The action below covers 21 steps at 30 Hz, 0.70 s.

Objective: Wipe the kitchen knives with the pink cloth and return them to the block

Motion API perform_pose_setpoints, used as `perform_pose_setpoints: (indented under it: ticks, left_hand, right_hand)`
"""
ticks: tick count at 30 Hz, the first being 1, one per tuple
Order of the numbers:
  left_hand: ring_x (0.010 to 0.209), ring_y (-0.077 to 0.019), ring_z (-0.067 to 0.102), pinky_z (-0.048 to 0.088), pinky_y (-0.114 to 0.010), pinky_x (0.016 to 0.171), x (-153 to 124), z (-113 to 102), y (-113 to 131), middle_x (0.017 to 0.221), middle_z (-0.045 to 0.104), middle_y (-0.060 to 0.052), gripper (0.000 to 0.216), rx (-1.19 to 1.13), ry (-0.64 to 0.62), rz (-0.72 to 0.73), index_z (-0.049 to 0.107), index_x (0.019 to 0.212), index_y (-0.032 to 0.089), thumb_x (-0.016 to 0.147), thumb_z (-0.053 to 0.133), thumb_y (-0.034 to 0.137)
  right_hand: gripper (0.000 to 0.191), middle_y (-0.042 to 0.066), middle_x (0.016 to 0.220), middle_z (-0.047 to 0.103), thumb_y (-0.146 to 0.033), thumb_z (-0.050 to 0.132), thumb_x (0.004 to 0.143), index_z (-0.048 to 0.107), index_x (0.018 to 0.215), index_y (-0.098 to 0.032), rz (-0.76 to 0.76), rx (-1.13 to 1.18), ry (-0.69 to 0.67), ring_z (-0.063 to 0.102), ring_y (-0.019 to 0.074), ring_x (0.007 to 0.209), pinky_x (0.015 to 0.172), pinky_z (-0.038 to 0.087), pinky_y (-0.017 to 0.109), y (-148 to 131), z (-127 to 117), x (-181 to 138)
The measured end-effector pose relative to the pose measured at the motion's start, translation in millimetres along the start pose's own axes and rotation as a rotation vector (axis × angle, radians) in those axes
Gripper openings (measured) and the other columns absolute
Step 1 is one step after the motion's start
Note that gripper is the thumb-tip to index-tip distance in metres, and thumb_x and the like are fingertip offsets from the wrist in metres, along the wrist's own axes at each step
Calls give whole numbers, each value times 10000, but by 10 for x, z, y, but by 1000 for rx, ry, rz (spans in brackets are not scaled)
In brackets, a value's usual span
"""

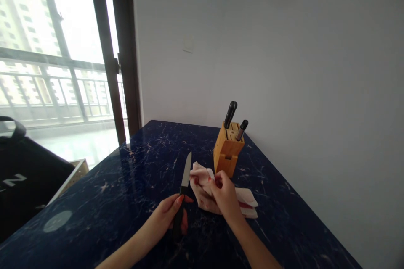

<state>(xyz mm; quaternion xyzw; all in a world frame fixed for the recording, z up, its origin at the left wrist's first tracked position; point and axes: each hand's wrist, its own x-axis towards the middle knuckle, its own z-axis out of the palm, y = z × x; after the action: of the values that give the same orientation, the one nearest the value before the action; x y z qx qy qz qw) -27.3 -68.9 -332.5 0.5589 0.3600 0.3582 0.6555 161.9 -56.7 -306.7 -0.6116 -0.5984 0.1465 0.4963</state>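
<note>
My left hand [173, 213] is closed round the black handle of a kitchen knife [186, 170], whose blade points up and away from me. Just right of the blade, my right hand [224, 195] pinches a pale pink cloth [202, 185] between thumb and fingers. The cloth hangs in loose folds close beside the knife; whether it touches the blade I cannot tell. Behind my right hand stands a wooden knife block [229, 149] with two dark-handled tools in its slots. A folded cloth [246, 201] with a red stripe lies to the right, partly hidden by my wrist.
The dark blue marbled table [151, 147] runs back to a pale wall [268, 71] and along it on the right. At left, a black bag [28, 176] sits beside the table near a glass door [57, 59]. A round pale patch [57, 221] shows on the tabletop.
</note>
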Motion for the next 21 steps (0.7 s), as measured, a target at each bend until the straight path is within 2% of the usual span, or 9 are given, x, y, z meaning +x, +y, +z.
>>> perform_pose_setpoints:
  ticks: [4, 8, 16, 21]
  left_hand:
    - [279, -65, 360, 290, -167, 272, -53, 83, 30, 450, 476, 68, 600, 113, 70, -96, 487, 1065, 147, 749, 389, 647]
    - [248, -34, 216, 160, -153, 249, -44, 77, 14, 412, 395, 97, 635, 199, 115, -124, 502, 1037, 157, 728, 343, 689]
    - [262, -48, 208, 93, -175, 287, 41, 8, -172, 348, 295, 110, 619, 238, 116, -43, 535, 924, 148, 733, 317, 694]
    - [275, -53, 256, 105, -188, 308, 53, -9, -270, 349, 335, 89, 544, 190, 122, -18, 556, 875, 141, 776, 350, 635]
  right_hand:
    - [140, 2, 679, 573, -310, 490, 793, 491, 715, -194, -89, 73, -51, 542, 147, 636, 613, 428, 255, -138, 29, -145]
    - [108, 26, 780, 585, -266, 491, 804, 556, 792, -180, -168, 73, -101, 544, 155, 726, 690, 433, 270, -165, 42, -208]
    - [144, 40, 837, 595, -199, 503, 800, 623, 879, -192, -207, 110, -202, 550, 170, 799, 738, 441, 284, -161, 110, -294]
    - [127, 42, 803, 604, -185, 523, 781, 640, 832, -189, -153, 60, -179, 549, 186, 819, 760, 438, 306, -147, 140, -285]
